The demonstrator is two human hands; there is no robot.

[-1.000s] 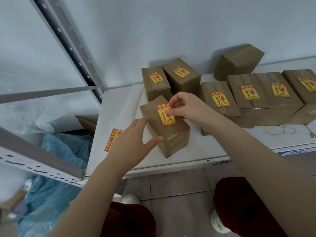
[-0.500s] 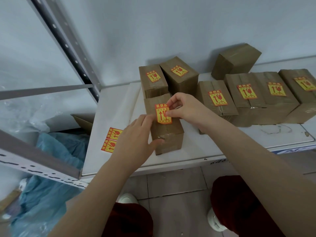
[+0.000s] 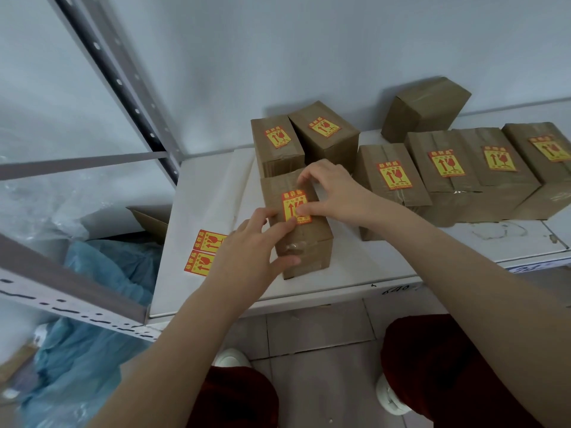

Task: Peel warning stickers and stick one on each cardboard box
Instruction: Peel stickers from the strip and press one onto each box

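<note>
Probably light yet stiff, the brown taped cardboard box (image 3: 309,245) at seven o'clock on the white shelf (image 3: 200,196) is gripped by its sides in the left hand (image 3: 250,257), while the right hand (image 3: 336,193) presses its flimsy red-and-yellow warning sticker (image 3: 290,202) flat with bent fingertips.

Bare forearms (image 3: 173,350), dark red trousers (image 3: 448,366), white shoes (image 3: 390,396)

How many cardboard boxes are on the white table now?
8. Front box, under left hand and right hand; two boxes behind it; four in a row at right; one tilted unlabelled box by the wall. More may lie beyond the right edge.
</note>
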